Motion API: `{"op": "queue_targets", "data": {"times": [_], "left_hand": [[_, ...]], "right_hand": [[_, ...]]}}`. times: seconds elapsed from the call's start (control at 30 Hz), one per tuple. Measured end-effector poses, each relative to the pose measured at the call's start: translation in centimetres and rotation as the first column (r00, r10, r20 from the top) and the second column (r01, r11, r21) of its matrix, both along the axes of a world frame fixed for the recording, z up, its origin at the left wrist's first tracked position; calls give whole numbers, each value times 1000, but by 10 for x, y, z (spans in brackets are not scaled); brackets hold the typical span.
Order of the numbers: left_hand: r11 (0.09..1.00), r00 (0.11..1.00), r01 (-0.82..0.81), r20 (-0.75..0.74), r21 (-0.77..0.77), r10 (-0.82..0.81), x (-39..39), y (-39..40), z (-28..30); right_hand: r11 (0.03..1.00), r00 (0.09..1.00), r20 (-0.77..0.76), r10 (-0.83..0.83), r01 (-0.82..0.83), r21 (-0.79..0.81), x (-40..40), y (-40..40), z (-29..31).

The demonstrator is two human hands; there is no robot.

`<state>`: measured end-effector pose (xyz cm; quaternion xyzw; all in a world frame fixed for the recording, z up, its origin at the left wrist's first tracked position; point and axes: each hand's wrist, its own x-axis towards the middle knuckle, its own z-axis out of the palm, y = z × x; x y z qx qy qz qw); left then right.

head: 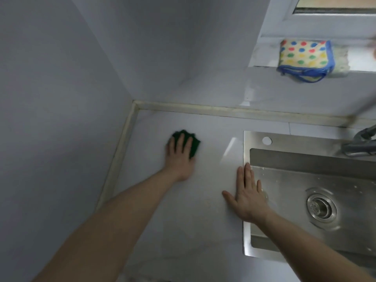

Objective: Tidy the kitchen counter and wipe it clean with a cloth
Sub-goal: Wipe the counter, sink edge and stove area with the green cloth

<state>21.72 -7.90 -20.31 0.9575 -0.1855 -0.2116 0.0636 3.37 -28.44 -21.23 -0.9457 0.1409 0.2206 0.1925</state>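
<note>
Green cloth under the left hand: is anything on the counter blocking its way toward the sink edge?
Nothing visible blocks it. The left hand presses the green cloth flat on the counter, and the stretch toward the sink shows no objects. The right hand lies flat nearer the camera, at the sink's rim, off that line.

Pale counter (183,220) bearing green cloth (193,146), sink (284,159).

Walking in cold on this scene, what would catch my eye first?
Probably the left hand pressing a dark green cloth flat on the pale counter near the corner walls. Next, the polka-dot cloth, brightly coloured, up on the window ledge at upper right. The right hand rests open on the rim of the steel sink.
</note>
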Motion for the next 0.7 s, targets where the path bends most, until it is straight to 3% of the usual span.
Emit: {"op": "queue_targets", "data": {"times": [0.1, 0.2, 0.43, 0.53, 0.7], "left_hand": [[982, 981, 187, -43, -40, -189, -37, -74, 8], [975, 972, 208, -91, -75, -215, -56, -110, 12], [930, 932, 356, -43, -89, -361, -97, -25, 10], [956, 956, 293, -22, -35, -293, -96, 33, 6], [999, 998, -52, -34, 5, 52, -60, 142, 4]], "right_hand": [[999, 999, 39, -5, 3, 49, -2, -6, -4], [999, 998, 68, 3, -6, 51, -4, -15, 2], [998, 999, 24, 45, -44, -53, -23, 1, 21], [993, 997, 27, 66, -63, -100, -35, 14, 22], [987, 994, 14, 111, -109, -122, -51, 26, 23]]}}
